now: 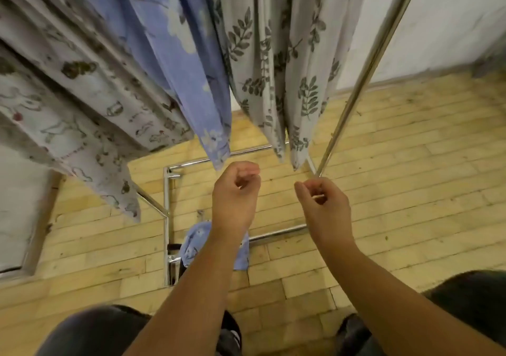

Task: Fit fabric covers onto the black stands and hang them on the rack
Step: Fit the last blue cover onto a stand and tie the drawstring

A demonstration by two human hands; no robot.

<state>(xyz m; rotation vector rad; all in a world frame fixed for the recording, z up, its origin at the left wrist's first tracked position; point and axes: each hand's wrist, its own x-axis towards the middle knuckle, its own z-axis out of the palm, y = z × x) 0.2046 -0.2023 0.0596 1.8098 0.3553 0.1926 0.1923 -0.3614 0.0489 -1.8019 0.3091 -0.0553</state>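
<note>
Closest, my dark-trousered knees [95, 331] sit over a yellow wood-plank floor [410, 164]. My left grip [236, 188] is curled in a loose fist holding nothing; my right grip [323, 199] is curled too, and I cannot tell whether it pinches anything. Beneath them a crumpled blue floral fabric cover [195, 246] lies on the floor against the chrome tube rack [166, 219]. Farther off, a blue flowered cover [186, 54], a grey leaf-print cover [273, 68] and a pale cartoon-print cover [68, 115] hang before a white wall [451, 13].

l hand [236, 188] & r hand [323, 202] raised, fingers curled.
</note>
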